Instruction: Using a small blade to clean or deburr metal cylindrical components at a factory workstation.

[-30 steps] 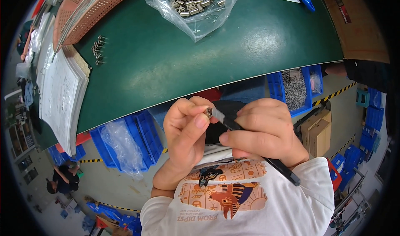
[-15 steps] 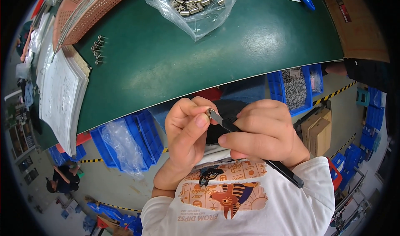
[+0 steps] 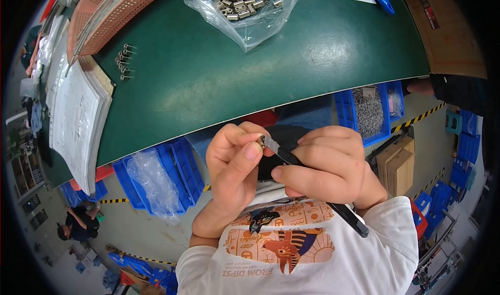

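Between the thumb and fingertips of my left hand (image 3: 233, 162) is a small metal cylindrical fitting (image 3: 261, 140), its open end facing right. My right hand (image 3: 328, 164) is wrapped round a black utility knife (image 3: 288, 156), whose handle end sticks out below the palm. The knife's silver blade (image 3: 271, 144) touches, or nearly touches, the end of the fitting; the exact contact is too small to tell. Both hands are in front of my chest, just short of the table edge. Similar metal fittings (image 3: 242, 4) lie in a clear plastic bag (image 3: 250, 38) on the table.
Several small metal screw-like parts (image 3: 124, 62) lie on the green table (image 3: 208, 81) at left, near a pink perforated basket (image 3: 112, 21) and a stack of papers (image 3: 78, 118). Blue bins (image 3: 179, 172) stand below the edge, one holding small metal parts (image 3: 368, 110). A cardboard box (image 3: 398, 162) is at right.
The knife has turned slightly in my right hand, its handle end shifting left and a little down. My left hand holds the fitting in nearly the same place.
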Tool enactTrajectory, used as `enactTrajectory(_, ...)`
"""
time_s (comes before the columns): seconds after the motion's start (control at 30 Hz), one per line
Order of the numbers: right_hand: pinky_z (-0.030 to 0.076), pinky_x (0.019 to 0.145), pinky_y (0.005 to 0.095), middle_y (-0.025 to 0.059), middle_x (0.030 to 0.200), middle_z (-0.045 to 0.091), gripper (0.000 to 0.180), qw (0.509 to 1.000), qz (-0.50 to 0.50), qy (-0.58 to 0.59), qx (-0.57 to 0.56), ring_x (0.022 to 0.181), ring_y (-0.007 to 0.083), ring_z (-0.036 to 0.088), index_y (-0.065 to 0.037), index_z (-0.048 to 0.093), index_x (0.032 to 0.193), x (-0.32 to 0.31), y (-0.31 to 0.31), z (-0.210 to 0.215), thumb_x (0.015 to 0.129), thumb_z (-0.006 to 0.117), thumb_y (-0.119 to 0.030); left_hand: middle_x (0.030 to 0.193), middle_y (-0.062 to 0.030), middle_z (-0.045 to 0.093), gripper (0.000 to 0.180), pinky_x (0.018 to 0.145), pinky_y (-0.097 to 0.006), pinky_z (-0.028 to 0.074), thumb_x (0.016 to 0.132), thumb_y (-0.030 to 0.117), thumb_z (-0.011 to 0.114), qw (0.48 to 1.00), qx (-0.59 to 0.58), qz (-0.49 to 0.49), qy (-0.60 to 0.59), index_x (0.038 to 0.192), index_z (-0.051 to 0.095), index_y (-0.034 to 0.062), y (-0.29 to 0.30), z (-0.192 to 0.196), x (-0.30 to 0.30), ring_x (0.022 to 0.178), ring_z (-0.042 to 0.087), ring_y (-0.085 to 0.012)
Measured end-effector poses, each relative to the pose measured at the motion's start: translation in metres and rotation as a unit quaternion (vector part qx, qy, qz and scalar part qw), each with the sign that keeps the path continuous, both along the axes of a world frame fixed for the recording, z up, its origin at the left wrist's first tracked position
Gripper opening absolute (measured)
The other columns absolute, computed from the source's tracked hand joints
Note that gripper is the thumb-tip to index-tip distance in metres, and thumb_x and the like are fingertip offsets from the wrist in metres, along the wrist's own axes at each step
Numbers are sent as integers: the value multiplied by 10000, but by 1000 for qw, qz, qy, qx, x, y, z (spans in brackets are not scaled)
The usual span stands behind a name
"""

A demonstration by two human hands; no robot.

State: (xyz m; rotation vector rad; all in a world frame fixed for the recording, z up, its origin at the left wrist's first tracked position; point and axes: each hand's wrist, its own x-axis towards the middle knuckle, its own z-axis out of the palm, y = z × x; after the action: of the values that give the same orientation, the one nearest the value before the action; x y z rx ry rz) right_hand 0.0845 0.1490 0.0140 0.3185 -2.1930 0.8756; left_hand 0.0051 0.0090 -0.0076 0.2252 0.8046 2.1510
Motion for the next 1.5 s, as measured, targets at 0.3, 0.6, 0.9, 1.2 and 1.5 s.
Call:
enactTrajectory(0.3, 392, 407, 243, 8, 601, 469, 232, 997, 48, -28, -55, 444, 133, 482, -59, 627, 776, 3, 7, 1, 601, 701, -193, 933, -136, 572, 94, 769, -272, 430, 852, 49, 572, 1000, -3, 1, 9, 939, 548, 24, 0, 0, 0, 804, 533, -143)
enactTrajectory(0.6, 401, 412, 240, 9, 605, 480, 223, 1000, 1, -11, 9, 454, 127, 501, -70, 626, 777, 2, 2, 0, 580, 688, -153, 917, -121, 577, 81, 753, -271, 431, 855, 51, 573, 999, -24, 12, 32, 926, 546, 24, 1, 1, -1, 803, 531, -138)
enactTrajectory(0.9, 403, 417, 237, 11, 611, 484, 203, 999, -10, -10, 31, 459, 127, 504, -68, 615, 765, 2, 2, 0, 574, 675, -105, 783, -86, 508, 95, 715, -305, 375, 832, 154, 564, 995, -99, 7, 20, 859, 533, 68, 3, 11, 0, 739, 459, -164)
enactTrajectory(1.2, 360, 393, 244, 7, 597, 460, 252, 998, 43, -28, -41, 442, 128, 467, -60, 614, 748, 3, 6, -2, 543, 713, -169, 933, -136, 576, 95, 750, -266, 428, 849, 59, 568, 1000, -20, -12, -7, 935, 551, 20, -1, 0, -2, 791, 537, -137)
enactTrajectory(1.5, 366, 392, 245, 13, 599, 471, 230, 999, -4, -21, 25, 443, 128, 477, -61, 619, 751, 0, 6, -6, 541, 698, -115, 914, -133, 577, 85, 758, -279, 434, 845, 63, 577, 1000, -5, -19, -1, 913, 546, 22, -2, 0, -2, 797, 543, -151)
